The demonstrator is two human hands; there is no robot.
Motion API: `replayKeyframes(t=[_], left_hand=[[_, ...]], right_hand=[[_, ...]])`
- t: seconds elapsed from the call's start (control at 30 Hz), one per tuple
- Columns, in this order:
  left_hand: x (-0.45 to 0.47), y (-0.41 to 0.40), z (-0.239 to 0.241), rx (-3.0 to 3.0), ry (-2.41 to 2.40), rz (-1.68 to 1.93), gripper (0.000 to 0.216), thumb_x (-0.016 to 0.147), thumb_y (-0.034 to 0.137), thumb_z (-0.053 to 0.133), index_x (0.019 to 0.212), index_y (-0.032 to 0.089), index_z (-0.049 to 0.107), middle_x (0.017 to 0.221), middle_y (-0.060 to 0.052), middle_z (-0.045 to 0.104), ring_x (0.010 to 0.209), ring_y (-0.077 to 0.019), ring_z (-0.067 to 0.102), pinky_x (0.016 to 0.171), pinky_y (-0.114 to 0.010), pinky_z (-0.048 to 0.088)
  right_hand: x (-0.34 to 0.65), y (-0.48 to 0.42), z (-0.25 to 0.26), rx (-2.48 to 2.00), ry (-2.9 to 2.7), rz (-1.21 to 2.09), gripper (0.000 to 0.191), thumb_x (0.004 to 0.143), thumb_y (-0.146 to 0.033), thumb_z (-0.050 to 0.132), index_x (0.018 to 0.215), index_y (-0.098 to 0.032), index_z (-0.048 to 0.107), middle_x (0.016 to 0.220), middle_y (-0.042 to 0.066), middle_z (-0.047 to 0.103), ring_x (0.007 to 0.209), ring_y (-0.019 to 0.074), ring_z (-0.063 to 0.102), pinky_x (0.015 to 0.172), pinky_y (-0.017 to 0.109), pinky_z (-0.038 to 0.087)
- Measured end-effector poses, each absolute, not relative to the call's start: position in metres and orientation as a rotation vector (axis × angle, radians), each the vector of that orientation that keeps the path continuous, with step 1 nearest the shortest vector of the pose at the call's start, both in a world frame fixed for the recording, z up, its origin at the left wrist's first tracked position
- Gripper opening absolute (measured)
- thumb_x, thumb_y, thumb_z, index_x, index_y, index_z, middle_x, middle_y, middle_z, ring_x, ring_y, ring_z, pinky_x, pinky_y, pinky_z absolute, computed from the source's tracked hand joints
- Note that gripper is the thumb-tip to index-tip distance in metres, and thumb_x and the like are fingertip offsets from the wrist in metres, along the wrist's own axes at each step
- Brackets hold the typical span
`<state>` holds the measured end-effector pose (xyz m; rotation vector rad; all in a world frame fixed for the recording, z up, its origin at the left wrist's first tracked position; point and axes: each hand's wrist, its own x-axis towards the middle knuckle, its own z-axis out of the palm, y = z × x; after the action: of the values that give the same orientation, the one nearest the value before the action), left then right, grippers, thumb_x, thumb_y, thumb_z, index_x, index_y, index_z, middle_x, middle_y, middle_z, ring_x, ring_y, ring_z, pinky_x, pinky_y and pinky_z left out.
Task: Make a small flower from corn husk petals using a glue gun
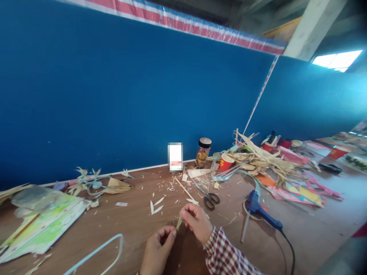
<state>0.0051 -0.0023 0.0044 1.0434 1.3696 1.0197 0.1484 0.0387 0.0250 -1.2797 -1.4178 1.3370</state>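
Note:
My left hand point(158, 246) and my right hand point(197, 222) are close together above the brown table, at the bottom middle. Between them runs a narrow pale yellow-green strip point(179, 223), which looks like dried husk. Thumb and forefinger of each hand pinch one end of it. Just beyond my hands lie several pale leaf-shaped pieces point(158, 209) and a thin pale stick point(185, 187). Black-handled scissors point(211, 201) rest right of the stick, blades pointing away, among small trimmings.
A blue glue gun point(263, 212) lies at right, its cord running forward. Behind stand a black-lidded jar point(203, 153), a red paper cup point(226, 162) and a heap of dried husks point(262, 162). At left is a green-and-white painted sheet point(46, 225); a light-blue bent strip point(96, 252) lies nearer.

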Motion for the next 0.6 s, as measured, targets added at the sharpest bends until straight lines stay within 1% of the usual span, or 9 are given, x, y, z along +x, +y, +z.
replayKeyframes(t=[0.17, 0.3, 0.37, 0.4, 0.5, 0.53, 0.6], left_hand=[[0.004, -0.002, 0.000, 1.037, 1.386, 1.029, 0.033, 0.063, 0.046, 0.060, 0.074, 0.014, 0.064, 0.053, 0.003, 0.053, 0.043, -0.0090, 0.038, 0.040, -0.019, 0.030], [0.002, -0.002, -0.004, 1.047, 1.397, 1.055, 0.034, 0.065, 0.045, 0.059, 0.077, 0.014, 0.063, 0.051, 0.004, 0.050, 0.042, -0.0087, 0.037, 0.041, -0.019, 0.030], [0.001, -0.001, -0.005, 1.047, 1.411, 1.070, 0.034, 0.066, 0.046, 0.058, 0.078, 0.014, 0.063, 0.047, 0.005, 0.046, 0.042, -0.0089, 0.036, 0.041, -0.019, 0.030], [0.001, -0.001, -0.006, 1.044, 1.418, 1.073, 0.035, 0.067, 0.046, 0.057, 0.079, 0.014, 0.062, 0.046, 0.006, 0.045, 0.042, -0.0089, 0.036, 0.041, -0.019, 0.030], [-0.001, 0.000, -0.009, 1.025, 1.429, 1.083, 0.036, 0.066, 0.046, 0.058, 0.080, 0.014, 0.062, 0.048, 0.006, 0.047, 0.042, -0.0092, 0.038, 0.042, -0.020, 0.031], [-0.001, 0.001, -0.009, 1.020, 1.429, 1.089, 0.036, 0.065, 0.046, 0.059, 0.080, 0.014, 0.062, 0.049, 0.005, 0.048, 0.043, -0.0095, 0.039, 0.043, -0.020, 0.032], [-0.001, 0.001, -0.010, 1.022, 1.423, 1.101, 0.036, 0.065, 0.047, 0.059, 0.080, 0.014, 0.063, 0.049, 0.005, 0.049, 0.043, -0.0100, 0.040, 0.043, -0.020, 0.032]], right_hand=[[0.148, 0.041, 0.018, -1.302, -1.381, 1.309, 0.024, 0.079, -0.036, 0.047, 0.069, -0.015, 0.050, 0.051, -0.005, 0.046, 0.040, 0.0045, 0.036, 0.039, 0.016, 0.028], [0.161, 0.044, 0.021, -1.360, -1.510, 1.208, 0.025, 0.082, -0.036, 0.042, 0.071, -0.016, 0.050, 0.056, -0.004, 0.049, 0.044, 0.0066, 0.042, 0.043, 0.017, 0.033], [0.176, 0.047, 0.027, -1.453, -1.677, 0.983, 0.024, 0.083, -0.034, 0.040, 0.073, -0.016, 0.052, 0.059, -0.002, 0.051, 0.051, 0.0088, 0.046, 0.050, 0.019, 0.036], [0.185, 0.049, 0.031, -1.521, -1.770, 0.799, 0.022, 0.083, -0.032, 0.040, 0.075, -0.017, 0.053, 0.063, -0.001, 0.053, 0.056, 0.0102, 0.049, 0.054, 0.021, 0.037], [0.214, 0.056, 0.039, -1.839, -2.007, 0.247, 0.013, 0.080, -0.026, 0.045, 0.081, -0.018, 0.055, 0.083, 0.005, 0.057, 0.075, 0.0154, 0.052, 0.066, 0.025, 0.037], [0.221, 0.058, 0.040, -1.942, -2.068, 0.147, 0.011, 0.078, -0.025, 0.048, 0.082, -0.018, 0.056, 0.088, 0.006, 0.056, 0.080, 0.0171, 0.052, 0.068, 0.026, 0.037], [0.232, 0.064, 0.039, -2.035, -2.122, 0.094, 0.011, 0.074, -0.024, 0.053, 0.083, -0.018, 0.056, 0.091, 0.007, 0.056, 0.083, 0.0190, 0.051, 0.069, 0.027, 0.037]])
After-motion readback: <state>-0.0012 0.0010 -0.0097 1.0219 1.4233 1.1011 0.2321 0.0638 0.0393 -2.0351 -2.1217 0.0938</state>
